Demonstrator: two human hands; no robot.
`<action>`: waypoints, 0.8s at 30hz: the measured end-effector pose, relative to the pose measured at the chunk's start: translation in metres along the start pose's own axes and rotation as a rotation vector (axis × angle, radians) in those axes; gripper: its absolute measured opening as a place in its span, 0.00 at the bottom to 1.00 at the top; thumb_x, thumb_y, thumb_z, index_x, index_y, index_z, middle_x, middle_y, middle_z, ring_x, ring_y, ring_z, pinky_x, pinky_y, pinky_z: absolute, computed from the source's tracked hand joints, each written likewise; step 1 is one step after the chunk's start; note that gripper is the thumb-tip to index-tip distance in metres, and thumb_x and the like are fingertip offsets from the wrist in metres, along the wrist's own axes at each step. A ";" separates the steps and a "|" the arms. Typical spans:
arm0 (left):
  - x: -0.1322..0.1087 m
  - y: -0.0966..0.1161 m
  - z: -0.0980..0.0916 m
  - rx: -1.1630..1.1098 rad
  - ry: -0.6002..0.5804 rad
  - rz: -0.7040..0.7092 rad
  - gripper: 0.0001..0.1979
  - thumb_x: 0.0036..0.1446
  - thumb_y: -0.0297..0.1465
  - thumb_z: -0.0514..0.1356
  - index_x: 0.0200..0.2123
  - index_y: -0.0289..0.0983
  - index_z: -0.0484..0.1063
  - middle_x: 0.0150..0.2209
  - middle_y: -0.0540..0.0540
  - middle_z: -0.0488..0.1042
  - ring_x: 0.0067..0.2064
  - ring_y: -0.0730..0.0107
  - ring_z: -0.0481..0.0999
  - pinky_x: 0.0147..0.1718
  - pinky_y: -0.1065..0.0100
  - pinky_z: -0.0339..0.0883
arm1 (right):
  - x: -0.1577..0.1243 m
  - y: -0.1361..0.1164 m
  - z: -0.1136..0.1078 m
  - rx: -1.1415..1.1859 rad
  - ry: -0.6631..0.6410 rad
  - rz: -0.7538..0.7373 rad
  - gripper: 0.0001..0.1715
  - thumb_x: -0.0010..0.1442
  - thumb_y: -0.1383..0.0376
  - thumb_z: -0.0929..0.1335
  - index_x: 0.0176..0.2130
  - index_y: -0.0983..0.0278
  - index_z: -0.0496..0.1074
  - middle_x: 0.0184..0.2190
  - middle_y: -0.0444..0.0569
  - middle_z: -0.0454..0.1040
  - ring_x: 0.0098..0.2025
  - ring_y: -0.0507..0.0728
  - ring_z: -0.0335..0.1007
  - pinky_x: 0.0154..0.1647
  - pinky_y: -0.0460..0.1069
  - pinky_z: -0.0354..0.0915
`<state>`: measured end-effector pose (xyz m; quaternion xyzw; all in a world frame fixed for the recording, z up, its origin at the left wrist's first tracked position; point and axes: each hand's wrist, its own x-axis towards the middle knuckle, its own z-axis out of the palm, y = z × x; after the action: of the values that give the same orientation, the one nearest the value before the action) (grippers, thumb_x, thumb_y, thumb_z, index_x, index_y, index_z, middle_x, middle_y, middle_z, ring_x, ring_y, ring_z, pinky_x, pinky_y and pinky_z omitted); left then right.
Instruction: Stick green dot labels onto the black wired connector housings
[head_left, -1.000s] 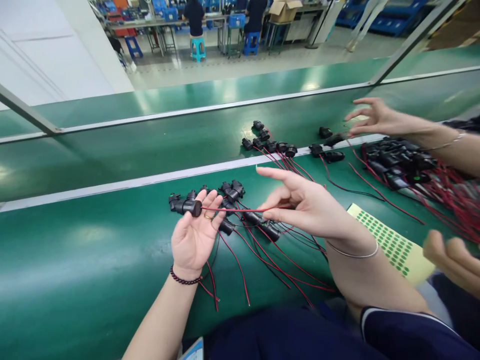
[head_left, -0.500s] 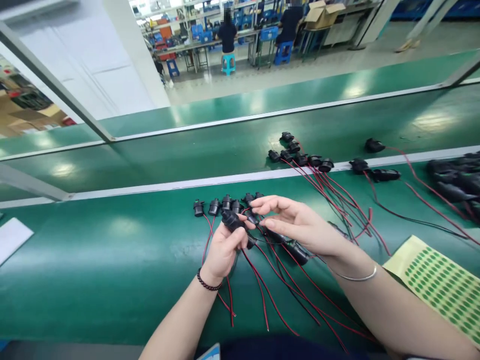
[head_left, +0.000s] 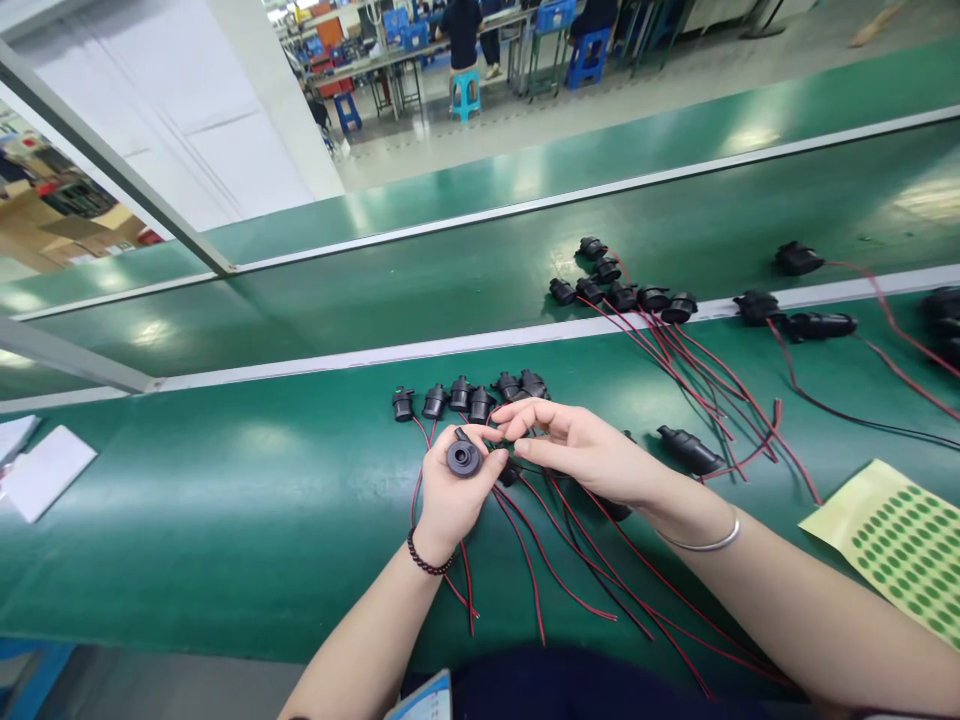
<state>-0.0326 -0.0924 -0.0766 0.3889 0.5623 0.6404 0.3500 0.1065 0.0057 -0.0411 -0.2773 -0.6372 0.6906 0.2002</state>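
Note:
My left hand is closed around a small black pump, whose round end with a central nozzle faces up towards me. Just right of it, my right hand has bent fingers with the thumb apart from them. Its fingertips are close to the left fingers, and I see nothing held between them. Behind both hands stands a row of similar black pumps with red and black wires trailing towards me. More pumps lie partly hidden under my right hand.
A second group of pumps sits across the white strip at the back. One pump lies right of my right hand. A yellow sheet of green oval stickers is at the right, white papers at the left. People sit on stools beyond.
My left hand has turned the pump so its nozzle end now points up at me. My right hand stays close beside it. The view has tilted down and shifted slightly.

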 end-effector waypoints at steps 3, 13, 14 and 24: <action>0.000 0.001 0.002 -0.026 0.001 -0.009 0.14 0.50 0.36 0.68 0.24 0.37 0.65 0.31 0.47 0.76 0.33 0.70 0.74 0.37 0.66 0.67 | 0.001 0.003 -0.001 -0.029 -0.006 -0.007 0.19 0.52 0.51 0.73 0.33 0.64 0.73 0.50 0.56 0.71 0.53 0.62 0.70 0.55 0.58 0.66; -0.001 0.000 0.004 -0.105 0.037 -0.070 0.14 0.49 0.35 0.68 0.24 0.37 0.65 0.28 0.50 0.73 0.32 0.72 0.73 0.35 0.67 0.67 | -0.002 0.003 0.004 -0.179 0.074 -0.074 0.08 0.54 0.62 0.70 0.34 0.62 0.70 0.49 0.54 0.72 0.43 0.57 0.74 0.41 0.53 0.73; -0.001 -0.001 0.004 -0.128 0.049 -0.082 0.14 0.49 0.35 0.68 0.25 0.37 0.65 0.28 0.50 0.73 0.32 0.71 0.73 0.36 0.67 0.67 | -0.001 0.003 0.005 -0.203 0.087 -0.108 0.06 0.54 0.62 0.70 0.33 0.62 0.70 0.49 0.55 0.72 0.43 0.57 0.74 0.40 0.53 0.73; -0.004 0.001 0.010 -0.073 0.098 -0.051 0.14 0.49 0.35 0.67 0.25 0.38 0.65 0.29 0.49 0.75 0.33 0.70 0.75 0.36 0.66 0.69 | 0.001 0.013 0.010 -0.243 0.148 -0.194 0.07 0.55 0.62 0.69 0.28 0.62 0.70 0.47 0.54 0.72 0.45 0.58 0.73 0.39 0.52 0.73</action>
<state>-0.0220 -0.0914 -0.0753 0.3296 0.5647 0.6697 0.3522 0.1005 -0.0030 -0.0539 -0.2868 -0.7233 0.5637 0.2773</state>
